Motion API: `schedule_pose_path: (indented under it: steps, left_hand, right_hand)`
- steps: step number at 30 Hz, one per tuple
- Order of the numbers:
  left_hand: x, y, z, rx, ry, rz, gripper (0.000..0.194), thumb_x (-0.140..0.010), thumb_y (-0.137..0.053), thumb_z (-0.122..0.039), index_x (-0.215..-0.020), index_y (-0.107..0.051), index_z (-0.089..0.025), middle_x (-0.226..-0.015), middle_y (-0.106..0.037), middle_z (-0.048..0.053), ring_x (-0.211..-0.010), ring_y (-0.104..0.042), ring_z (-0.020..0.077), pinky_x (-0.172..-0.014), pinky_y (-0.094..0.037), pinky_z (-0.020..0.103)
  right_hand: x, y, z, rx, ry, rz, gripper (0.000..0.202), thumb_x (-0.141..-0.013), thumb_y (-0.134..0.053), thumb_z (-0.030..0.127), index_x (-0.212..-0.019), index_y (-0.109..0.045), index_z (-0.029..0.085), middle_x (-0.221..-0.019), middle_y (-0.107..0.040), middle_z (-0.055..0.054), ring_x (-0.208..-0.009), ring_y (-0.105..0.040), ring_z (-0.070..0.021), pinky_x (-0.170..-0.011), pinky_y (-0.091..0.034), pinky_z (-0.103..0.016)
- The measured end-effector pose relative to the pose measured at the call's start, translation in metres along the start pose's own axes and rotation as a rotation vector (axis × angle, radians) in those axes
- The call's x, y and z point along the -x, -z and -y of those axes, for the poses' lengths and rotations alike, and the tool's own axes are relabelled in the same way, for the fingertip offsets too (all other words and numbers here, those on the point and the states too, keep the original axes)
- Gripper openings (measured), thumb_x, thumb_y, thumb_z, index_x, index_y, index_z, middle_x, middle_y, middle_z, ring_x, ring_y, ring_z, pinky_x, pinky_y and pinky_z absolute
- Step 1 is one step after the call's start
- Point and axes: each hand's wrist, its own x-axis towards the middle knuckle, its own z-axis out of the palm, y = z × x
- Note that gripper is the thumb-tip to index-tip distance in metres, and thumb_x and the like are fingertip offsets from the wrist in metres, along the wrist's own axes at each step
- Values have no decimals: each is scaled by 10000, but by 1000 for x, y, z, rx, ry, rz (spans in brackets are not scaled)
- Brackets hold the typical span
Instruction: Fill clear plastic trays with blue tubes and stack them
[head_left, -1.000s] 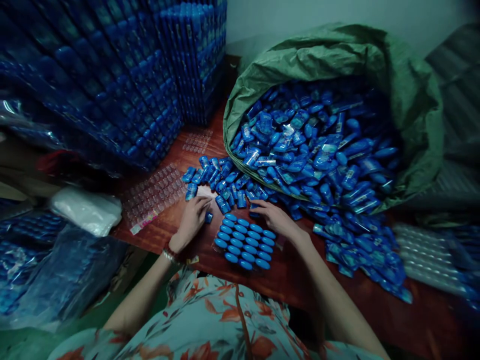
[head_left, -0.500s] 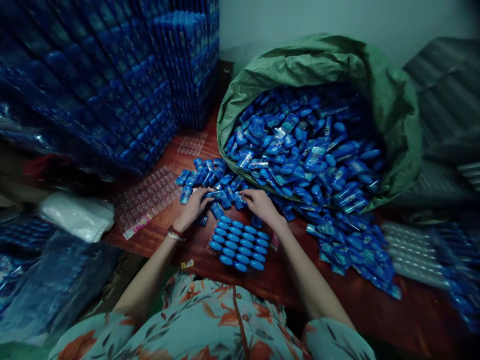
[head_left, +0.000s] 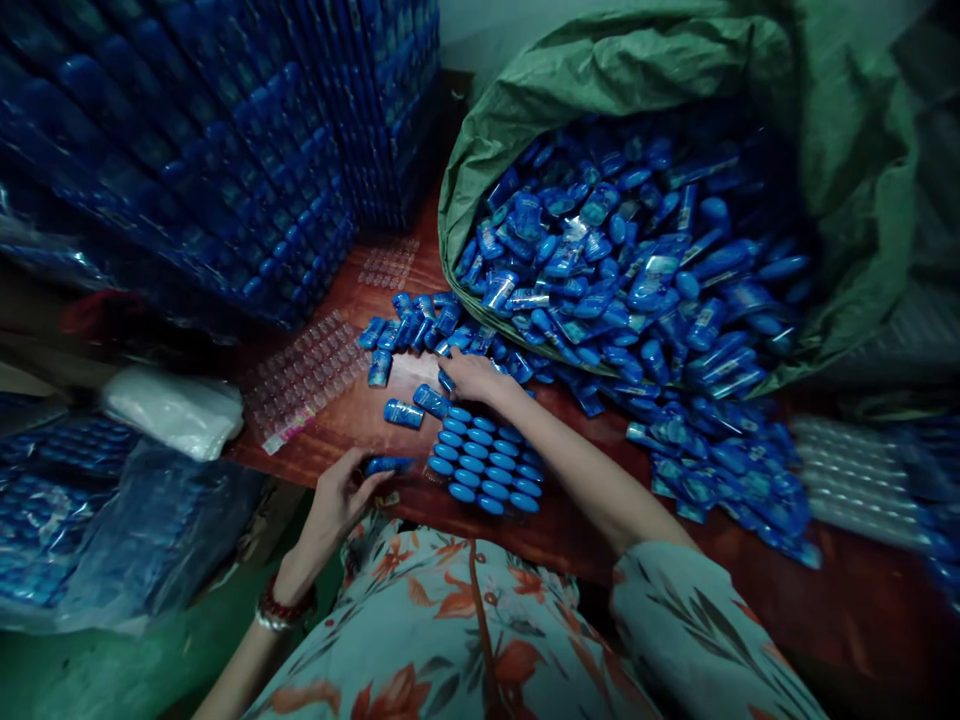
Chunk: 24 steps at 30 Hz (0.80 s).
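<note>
My left hand (head_left: pixel 343 492) is at the table's front edge, thumb and fingers curled beside a small blue bottle (head_left: pixel 388 465); a gap shows between thumb and fingers, and whether they grip the bottle is unclear. My right hand (head_left: pixel 471 378) reaches into the loose blue bottles, its fingers bent over a bottle (head_left: pixel 447 382) that is partly hidden. Just in front of my right forearm stands a block of blue oval-ended pieces in rows (head_left: pixel 484 462). Two single bottles lie left of it, one flat (head_left: pixel 403 413) and one angled (head_left: pixel 430 400).
A green sack (head_left: pixel 600 60) full of blue bottles lies open at the back right, with a spilled heap (head_left: pixel 727 480) before it. Clear blister trays (head_left: pixel 307 375), a white plastic bag (head_left: pixel 176 405) and tall blue stacks (head_left: pixel 187 170) are on the left.
My left hand has drawn back toward the table edge, near a bottle. My right hand has shifted left over the loose bottles, some of which now lie apart. The view has shifted.
</note>
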Motion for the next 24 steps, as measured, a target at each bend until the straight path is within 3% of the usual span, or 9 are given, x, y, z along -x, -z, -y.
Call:
schedule_pose_path:
  steps: [6,11,13,16,19,22,24]
  left_hand:
    - [22,-13,-12,-15,-268,121,195,-912,-486,-296,-1027,-603,-191,-933,-624,61,-867,-601,161,-763,-506,270]
    - [17,-23,-18,-153,-393,147,272,-931,-392,-163,-1159,-538,-183,-1023,-593,85,-919,-545,172,-803,-490,296]
    - [12,-24,-16,-205,-451,195,330,-917,-362,-109,-1205,-508,-181,-1054,-587,89,-927,-528,178,-812,-486,313]
    - [5,-24,-15,-295,-547,296,391,-878,-360,-51,-1225,-494,-174,-1091,-584,91,-932,-513,192,-840,-480,348]
    - [0,-24,-18,-412,-594,393,416,-835,-377,-22,-1206,-513,-154,-1066,-586,96,-939,-507,210,-867,-473,371]
    - [-5,-25,-26,-513,-624,506,387,-820,-382,-23,-1146,-547,-150,-1054,-581,91,-947,-508,211,-893,-463,371]
    - [-8,-27,-33,-553,-641,568,361,-827,-369,-22,-1106,-559,-150,-1053,-578,86,-949,-509,205,-911,-455,366]
  right_hand:
    - [25,-4,-8,-42,-45,-94,377,-873,-489,228,-1246,-473,173,-1137,-614,-138,-1024,-595,-268,-799,-468,-343]
    - [85,-3,-38,-419,-55,-490,336,-881,-486,287,-1192,-559,184,-1078,-635,-85,-978,-592,-208,-858,-447,-326]
    - [118,-10,-51,-595,-159,-625,322,-861,-511,346,-1126,-622,200,-1002,-651,-66,-863,-609,-188,-791,-471,-319]
    - [168,-34,-65,-938,-413,-652,391,-796,-583,451,-1086,-651,198,-750,-661,-27,-603,-596,-161,-561,-475,-280]
    - [210,-73,-64,-1222,-722,-647,521,-693,-667,531,-1058,-652,160,-440,-517,47,-361,-456,-121,-367,-350,-235]
    - [235,-112,-50,-1427,-930,-768,516,-592,-735,563,-899,-656,156,-424,-473,66,-327,-382,-77,-317,-241,-198]
    - [244,-130,-36,-1562,-932,-772,523,-571,-766,536,-908,-636,157,-475,-516,55,-364,-423,-75,-336,-290,-191]
